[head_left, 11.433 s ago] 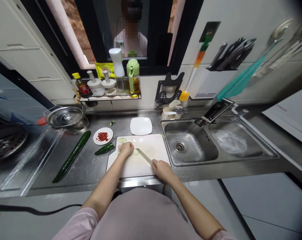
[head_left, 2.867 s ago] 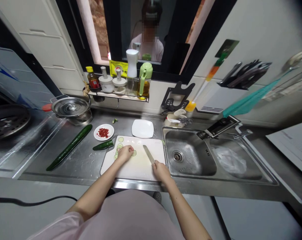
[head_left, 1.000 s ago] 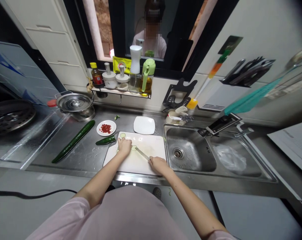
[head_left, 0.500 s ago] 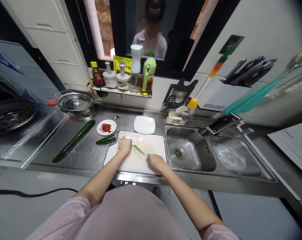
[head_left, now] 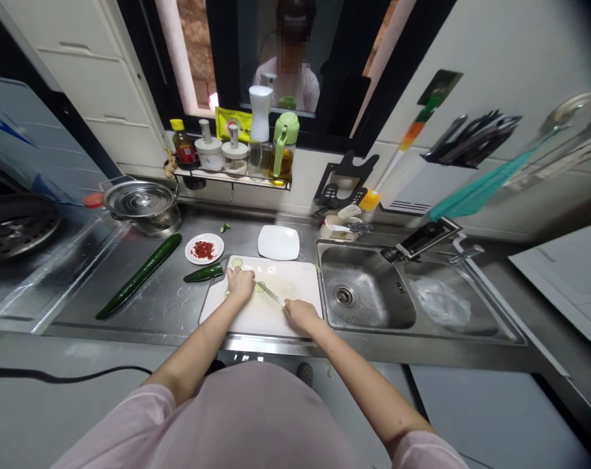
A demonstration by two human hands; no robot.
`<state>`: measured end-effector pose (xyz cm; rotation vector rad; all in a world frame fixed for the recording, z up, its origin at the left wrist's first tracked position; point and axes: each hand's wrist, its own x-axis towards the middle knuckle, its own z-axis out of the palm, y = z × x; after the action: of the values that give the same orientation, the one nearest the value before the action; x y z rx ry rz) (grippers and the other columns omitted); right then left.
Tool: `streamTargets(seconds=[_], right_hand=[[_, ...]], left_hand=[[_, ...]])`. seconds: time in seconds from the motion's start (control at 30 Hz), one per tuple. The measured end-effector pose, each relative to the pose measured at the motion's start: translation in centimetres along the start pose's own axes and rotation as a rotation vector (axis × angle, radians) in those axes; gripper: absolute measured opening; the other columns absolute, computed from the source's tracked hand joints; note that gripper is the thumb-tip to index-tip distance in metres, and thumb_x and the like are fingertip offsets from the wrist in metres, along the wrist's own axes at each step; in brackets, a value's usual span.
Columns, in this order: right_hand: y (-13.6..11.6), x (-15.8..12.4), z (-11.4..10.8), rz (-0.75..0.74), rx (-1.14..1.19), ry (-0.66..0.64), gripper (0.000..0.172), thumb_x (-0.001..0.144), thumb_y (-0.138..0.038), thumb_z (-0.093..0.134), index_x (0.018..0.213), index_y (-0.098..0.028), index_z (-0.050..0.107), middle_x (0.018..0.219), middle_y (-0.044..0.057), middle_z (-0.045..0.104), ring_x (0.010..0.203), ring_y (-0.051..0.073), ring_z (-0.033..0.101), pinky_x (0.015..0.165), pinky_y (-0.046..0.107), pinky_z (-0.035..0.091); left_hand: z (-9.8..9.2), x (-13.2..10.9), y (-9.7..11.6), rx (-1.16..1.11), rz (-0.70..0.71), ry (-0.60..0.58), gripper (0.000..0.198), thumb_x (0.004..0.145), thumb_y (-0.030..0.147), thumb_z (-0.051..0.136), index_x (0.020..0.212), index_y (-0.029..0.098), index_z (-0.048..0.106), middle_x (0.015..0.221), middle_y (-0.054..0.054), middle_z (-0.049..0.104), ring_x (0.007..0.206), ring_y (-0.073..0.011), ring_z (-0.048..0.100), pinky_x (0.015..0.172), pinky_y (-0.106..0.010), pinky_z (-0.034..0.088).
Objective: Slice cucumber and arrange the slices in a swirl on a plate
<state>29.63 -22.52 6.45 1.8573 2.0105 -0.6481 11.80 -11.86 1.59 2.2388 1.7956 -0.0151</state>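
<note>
Your right hand (head_left: 301,315) has its fingers closed around the handle of a knife (head_left: 272,294), whose slim metal blade slants away to the left. Its tip meets a thin, round cucumber slice (head_left: 260,286), pale green with a narrow darker rim. Your left hand (head_left: 240,284) lies palm down, fingers bent, just left of that slice; you cannot tell from here how far they are spread or whether they grip anything. Another pale disc (head_left: 237,262) sits just beyond their tips.

All this is on a smooth white cutting board (head_left: 295,326) with rounded corners, set along the front edge of the brushed-metal tabletop (head_left: 172,306). By the board's left edge lies a stubby, tapering cucumber piece (head_left: 203,273), glossy and dark green. Further left, a long whole cucumber (head_left: 139,277) with shiny skin slants toward the tabletop's front edge.

Behind the short piece, a round white plate (head_left: 190,254) holds chopped red bits (head_left: 203,249). Toward the tabletop's back edge, a smooth, squarish white dish (head_left: 279,242) stands just behind the board.
</note>
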Motion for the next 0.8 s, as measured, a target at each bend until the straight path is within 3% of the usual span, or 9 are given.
streamTargets(seconds=[0.8], right_hand=[[0.19,0.14,0.24,-0.012,0.002,0.007,0.035,0.095,-0.031,0.035,0.114,-0.016,0.060,0.109,0.016,0.068,0.101,0.025,0.064,0.079,0.033,0.044]], left_hand=[[-0.38,-0.33,0.24,0.017,0.020,0.014,0.024,0.083,0.026,0.049,0.087,0.019,0.072,0.090,-0.015,0.070,0.104,-0.0318,0.050,0.089,-0.047,0.022]])
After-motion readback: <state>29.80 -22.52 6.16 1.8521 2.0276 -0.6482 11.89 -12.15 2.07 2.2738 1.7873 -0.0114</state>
